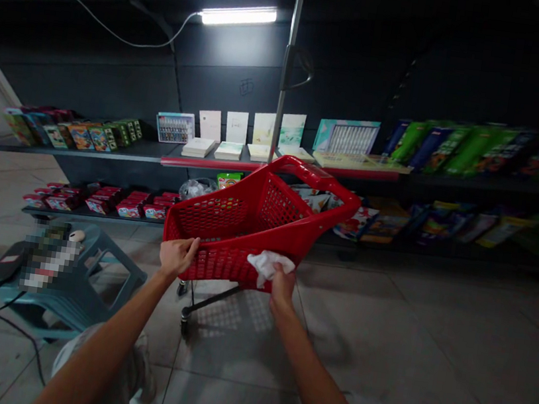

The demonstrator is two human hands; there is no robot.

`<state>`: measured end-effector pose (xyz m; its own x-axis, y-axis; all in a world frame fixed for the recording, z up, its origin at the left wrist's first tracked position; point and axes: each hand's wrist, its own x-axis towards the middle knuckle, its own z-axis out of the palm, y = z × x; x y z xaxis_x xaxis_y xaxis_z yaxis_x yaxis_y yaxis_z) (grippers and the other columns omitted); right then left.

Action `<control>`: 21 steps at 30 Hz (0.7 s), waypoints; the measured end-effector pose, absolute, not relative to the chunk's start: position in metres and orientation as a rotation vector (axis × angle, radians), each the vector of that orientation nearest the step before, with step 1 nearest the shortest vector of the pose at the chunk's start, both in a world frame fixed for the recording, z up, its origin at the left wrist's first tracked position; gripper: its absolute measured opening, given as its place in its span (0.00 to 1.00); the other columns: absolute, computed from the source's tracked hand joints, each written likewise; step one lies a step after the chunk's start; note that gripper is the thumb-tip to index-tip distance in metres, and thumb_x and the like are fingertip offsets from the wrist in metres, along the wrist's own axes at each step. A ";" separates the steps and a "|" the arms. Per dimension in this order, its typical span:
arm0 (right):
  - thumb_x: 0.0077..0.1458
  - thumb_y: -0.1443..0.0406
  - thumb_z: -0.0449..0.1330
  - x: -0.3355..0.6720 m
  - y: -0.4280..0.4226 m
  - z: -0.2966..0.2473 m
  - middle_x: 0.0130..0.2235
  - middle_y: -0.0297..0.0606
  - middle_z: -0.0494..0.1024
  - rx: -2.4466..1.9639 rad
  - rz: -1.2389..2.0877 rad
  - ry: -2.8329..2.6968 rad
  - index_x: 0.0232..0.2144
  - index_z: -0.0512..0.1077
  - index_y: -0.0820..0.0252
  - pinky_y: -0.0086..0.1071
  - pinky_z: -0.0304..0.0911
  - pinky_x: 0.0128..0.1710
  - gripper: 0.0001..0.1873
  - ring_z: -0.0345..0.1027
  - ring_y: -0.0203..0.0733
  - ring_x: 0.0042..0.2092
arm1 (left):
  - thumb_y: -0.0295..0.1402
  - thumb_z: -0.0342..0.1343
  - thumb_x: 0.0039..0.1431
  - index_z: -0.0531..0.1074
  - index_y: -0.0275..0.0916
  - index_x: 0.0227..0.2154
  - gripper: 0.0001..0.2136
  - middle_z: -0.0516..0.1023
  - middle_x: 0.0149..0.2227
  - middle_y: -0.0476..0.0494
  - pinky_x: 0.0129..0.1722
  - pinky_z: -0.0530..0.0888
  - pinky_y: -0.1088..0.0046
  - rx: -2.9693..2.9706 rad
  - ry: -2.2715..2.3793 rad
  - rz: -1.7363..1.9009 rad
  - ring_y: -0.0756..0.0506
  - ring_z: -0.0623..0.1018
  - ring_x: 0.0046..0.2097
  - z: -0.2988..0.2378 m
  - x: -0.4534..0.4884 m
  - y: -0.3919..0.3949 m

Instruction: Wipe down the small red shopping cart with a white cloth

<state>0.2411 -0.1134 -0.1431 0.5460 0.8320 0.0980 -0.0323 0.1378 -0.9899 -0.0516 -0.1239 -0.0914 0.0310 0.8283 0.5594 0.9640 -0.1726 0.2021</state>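
Cart (265, 231), red with latticed walls, upright on its wheels (184, 324) on the grey tiled floor (403, 354), with its handle (318, 177) raised at the far right end. Grips the rim at the cart's left end with the left hand (176, 257), closing over it with the thumb along the top and most of the other fingers out of sight. Pinches a bunched white cloth (268, 264) between thumb and curled fingers of the right hand (282, 284), close up against the cart's near wall; cannot tell how firmly.

Left of the cart, blue-grey stools (70, 298) in a stack, topped with a dark device and partly blurred items. Behind the cart, a dark shelf with a red edge (209, 165), bearing upright booklets (263, 129). Lower and to the left behind the cart, rows of red boxes (104, 200); to the right behind it, green packets (470, 150) among blue ones, above assorted bags (440, 222). Above the cart, a lit tube lamp (238, 16) with a white cord and, beside it, a metal pole (296, 18).
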 end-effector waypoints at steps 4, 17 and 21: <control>0.60 0.58 0.50 0.298 -0.118 -0.078 0.55 0.54 0.74 -1.397 0.324 -0.931 0.59 0.62 0.67 0.39 0.67 0.53 0.29 0.72 0.49 0.53 | 0.45 0.42 0.71 0.71 0.39 0.20 0.26 0.77 0.23 0.45 0.29 0.53 0.71 -2.071 -1.819 -0.845 0.50 0.72 0.27 -0.092 -0.053 -0.126; 0.66 0.58 0.49 0.363 -0.099 0.066 0.48 0.52 0.80 -1.868 -0.260 -2.316 0.52 0.73 0.63 0.40 0.63 0.51 0.22 0.74 0.54 0.49 | 0.43 0.41 0.71 0.69 0.38 0.17 0.27 0.74 0.20 0.42 0.29 0.52 0.70 -2.017 -1.805 -0.830 0.49 0.72 0.25 -0.099 -0.063 -0.118; 0.67 0.56 0.47 0.353 -0.100 0.079 0.49 0.57 0.80 -1.957 -0.209 -2.435 0.55 0.72 0.65 0.43 0.64 0.50 0.25 0.76 0.56 0.49 | 0.42 0.42 0.70 0.67 0.37 0.15 0.27 0.72 0.19 0.41 0.28 0.48 0.69 -1.915 -1.833 -0.866 0.49 0.69 0.23 -0.103 -0.063 -0.115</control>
